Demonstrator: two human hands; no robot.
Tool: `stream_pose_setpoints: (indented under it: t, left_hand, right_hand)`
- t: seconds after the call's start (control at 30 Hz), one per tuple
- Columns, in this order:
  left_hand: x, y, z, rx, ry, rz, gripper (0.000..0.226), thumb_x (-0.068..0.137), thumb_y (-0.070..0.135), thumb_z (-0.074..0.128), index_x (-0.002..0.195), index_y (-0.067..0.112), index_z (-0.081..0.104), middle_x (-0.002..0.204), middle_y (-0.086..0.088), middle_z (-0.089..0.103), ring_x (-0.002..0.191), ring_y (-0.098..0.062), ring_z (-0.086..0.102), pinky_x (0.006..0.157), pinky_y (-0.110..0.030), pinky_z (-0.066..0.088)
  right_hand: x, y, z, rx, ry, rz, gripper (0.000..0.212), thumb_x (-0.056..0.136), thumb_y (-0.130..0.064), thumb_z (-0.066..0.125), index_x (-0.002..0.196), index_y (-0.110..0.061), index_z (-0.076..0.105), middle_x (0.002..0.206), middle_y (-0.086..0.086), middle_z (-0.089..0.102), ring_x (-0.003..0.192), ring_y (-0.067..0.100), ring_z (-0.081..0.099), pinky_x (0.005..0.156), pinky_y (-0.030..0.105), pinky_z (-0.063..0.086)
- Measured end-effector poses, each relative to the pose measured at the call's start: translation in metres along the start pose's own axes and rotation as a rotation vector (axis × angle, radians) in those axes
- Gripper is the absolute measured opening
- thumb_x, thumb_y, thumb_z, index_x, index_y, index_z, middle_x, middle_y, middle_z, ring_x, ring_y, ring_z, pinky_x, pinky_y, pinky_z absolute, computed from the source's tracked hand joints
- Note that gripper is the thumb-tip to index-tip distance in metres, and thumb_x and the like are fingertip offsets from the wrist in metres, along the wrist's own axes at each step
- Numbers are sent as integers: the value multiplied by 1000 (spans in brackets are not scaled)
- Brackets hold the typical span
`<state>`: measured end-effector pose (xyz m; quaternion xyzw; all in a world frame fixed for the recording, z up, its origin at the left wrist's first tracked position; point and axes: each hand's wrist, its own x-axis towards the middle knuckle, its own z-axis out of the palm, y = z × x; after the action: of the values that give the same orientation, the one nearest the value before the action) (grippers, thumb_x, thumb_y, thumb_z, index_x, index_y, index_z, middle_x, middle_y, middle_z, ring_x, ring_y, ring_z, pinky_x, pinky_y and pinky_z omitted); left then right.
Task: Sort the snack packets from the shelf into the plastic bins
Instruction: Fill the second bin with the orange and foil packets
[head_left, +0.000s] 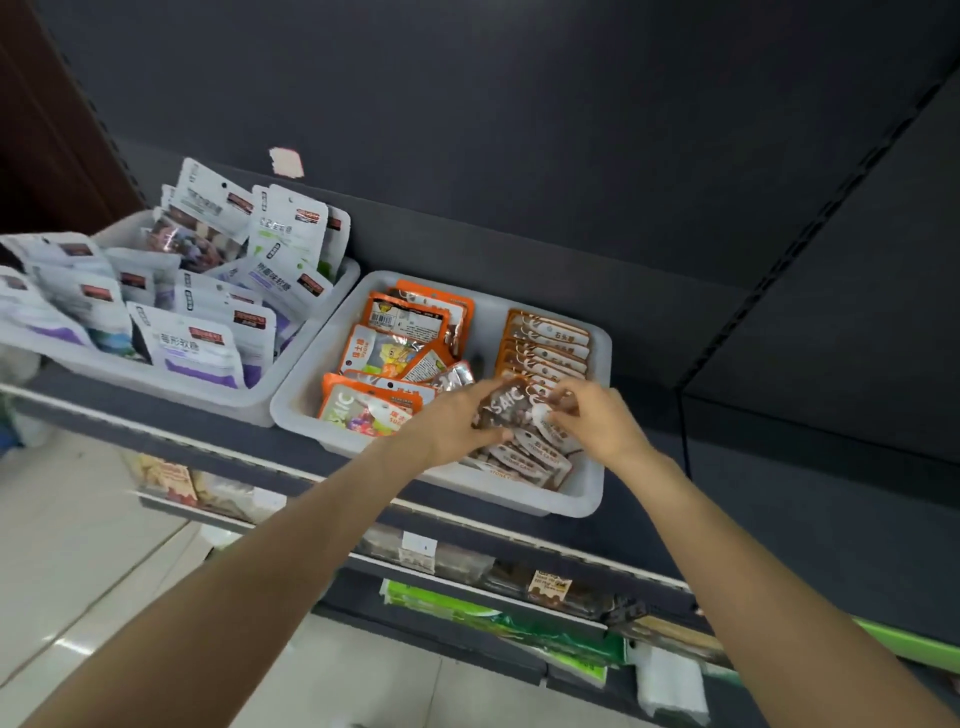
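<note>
- head view only: worn at head height, looking forward and down, close on a white bin (587, 499) on a dark shelf (779, 467).

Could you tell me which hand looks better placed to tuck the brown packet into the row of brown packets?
Probably the right hand: it pinches the brown foil snack packet beside the brown row, while the left hand grips its other edge.

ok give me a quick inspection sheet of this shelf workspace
surface: dark shelf carrying two bins
job's things: white plastic bin with orange packets and a row of brown packets; second white bin of white-purple pouches; brown SAIC packet held over the brown row
clutter: pale sticker on back panel
hands: left hand and right hand both grip the brown packet
cables: nothing seen
surroundings: lower shelves with goods; pale floor
</note>
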<state>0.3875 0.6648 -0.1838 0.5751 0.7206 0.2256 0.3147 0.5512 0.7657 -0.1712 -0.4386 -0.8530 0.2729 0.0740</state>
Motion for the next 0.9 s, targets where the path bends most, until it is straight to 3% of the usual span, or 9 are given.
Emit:
stream_pose_setpoints:
  t: [0.07, 0.2, 0.37, 0.47, 0.57, 0.63, 0.77, 0.9]
  left_hand:
    - [-2, 1, 3, -4, 29, -23, 69, 89, 32, 62, 148, 28, 26, 133, -3, 54, 118, -19, 54, 99, -31, 44]
    - [-3, 4, 4, -68, 83, -2, 82, 84, 25, 70, 149, 27, 19, 147, -3, 39, 132, -21, 41, 106, -33, 36]
    - [2, 4, -2, -223, 120, -1, 81, 79, 21, 74, 146, 27, 28, 144, 2, 41, 131, -18, 41, 106, -36, 39]
    - [7, 1, 2, -126, 47, -1, 67, 83, 26, 71, 141, 28, 38, 140, 0, 48, 128, -19, 45, 104, -34, 41]
    - [10, -2, 3, -63, 10, -6, 64, 83, 31, 70, 140, 28, 40, 138, -2, 49, 125, -20, 48, 102, -34, 43]
    - [12, -2, 0, -20, 26, -8, 67, 84, 35, 69, 142, 30, 36, 137, -2, 49, 123, -20, 49, 101, -34, 43]
    - [19, 1, -1, 205, 31, 5, 63, 86, 49, 60, 142, 31, 36, 136, -6, 40, 128, -23, 41, 104, -35, 39]
    - [27, 1, 2, -60, 55, -99, 91, 77, 40, 74, 148, 26, 19, 150, -5, 24, 138, -25, 29, 111, -40, 29]
  right_hand:
    - [-10, 14, -1, -29, 44, -15, 12, 89, -16, 64, 100, -19, 68, 97, 1, 67, 96, 21, 64, 81, 38, 53]
    - [-12, 10, -12, -106, 172, -156, 25, 93, -19, 58, 116, -19, 68, 112, 5, 65, 105, 23, 59, 87, 37, 49]
    - [-3, -3, 1, -380, -38, -160, 27, 93, -24, 56, 119, -26, 66, 119, 6, 63, 104, 26, 60, 84, 37, 51]
    - [-2, 7, 6, -194, -73, -123, 21, 92, -26, 59, 109, -27, 71, 110, 2, 68, 97, 20, 63, 82, 36, 53]
    - [0, 20, -12, 47, 76, -63, 23, 93, -22, 58, 113, -18, 69, 111, 2, 68, 101, 16, 63, 87, 31, 52]
    - [6, 29, -21, -9, 137, -26, 28, 94, -17, 56, 121, -15, 64, 120, 6, 63, 107, 20, 59, 90, 32, 49]
    - [18, 23, -17, -213, -13, -29, 45, 93, -25, 58, 137, -19, 49, 136, 5, 49, 124, 24, 44, 100, 39, 41]
    - [30, 10, -10, -385, 18, -15, 50, 85, -30, 68, 130, -18, 48, 128, 5, 53, 119, 24, 50, 98, 40, 43]
